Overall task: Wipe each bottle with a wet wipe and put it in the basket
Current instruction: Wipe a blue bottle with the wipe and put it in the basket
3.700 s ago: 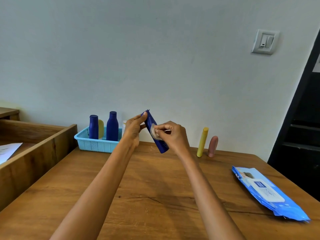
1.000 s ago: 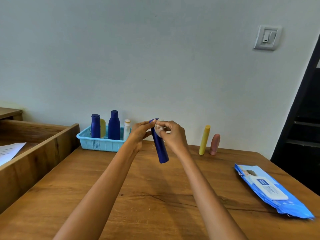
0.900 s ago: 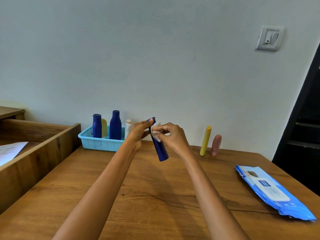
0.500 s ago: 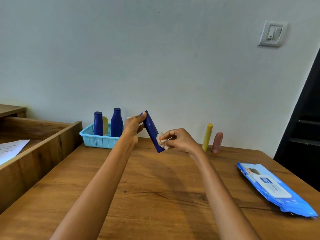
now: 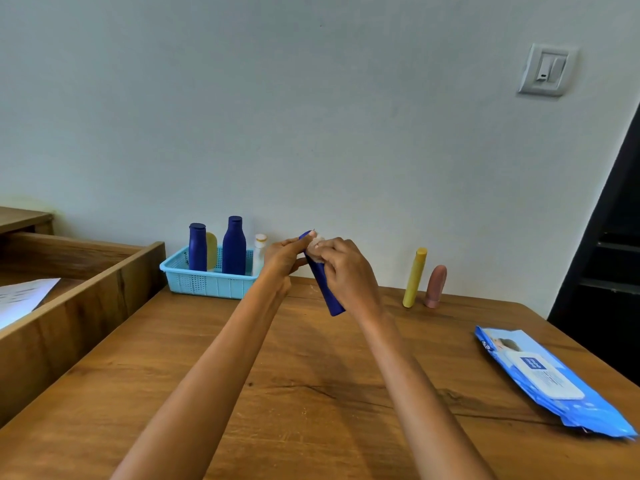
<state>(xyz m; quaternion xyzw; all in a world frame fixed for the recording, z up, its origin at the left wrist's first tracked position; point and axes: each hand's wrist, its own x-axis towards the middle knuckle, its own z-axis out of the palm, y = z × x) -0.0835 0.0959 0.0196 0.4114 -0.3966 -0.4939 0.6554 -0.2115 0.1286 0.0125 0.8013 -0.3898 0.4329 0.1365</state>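
Note:
A slim dark blue bottle (image 5: 328,292) hangs tilted above the table, its upper end pinched by my left hand (image 5: 282,256). My right hand (image 5: 346,268) grips a crumpled white wet wipe (image 5: 316,244) against the bottle's upper part and hides its middle. A light blue basket (image 5: 204,284) stands at the back left against the wall. It holds two dark blue bottles (image 5: 234,244), a yellow one (image 5: 211,250) and a small white one (image 5: 259,252). A tall yellow bottle (image 5: 414,277) and a pink bottle (image 5: 435,286) stand on the table at the back right.
A blue pack of wet wipes (image 5: 545,377) lies flat at the table's right edge. A wooden tray-like box (image 5: 79,306) with a sheet of paper (image 5: 20,299) borders the table on the left. A dark doorway (image 5: 609,258) is at far right.
My right hand slid the wipe from the bottle's lower end back up to its top. The bottle stayed in my left hand and stands a little steeper.

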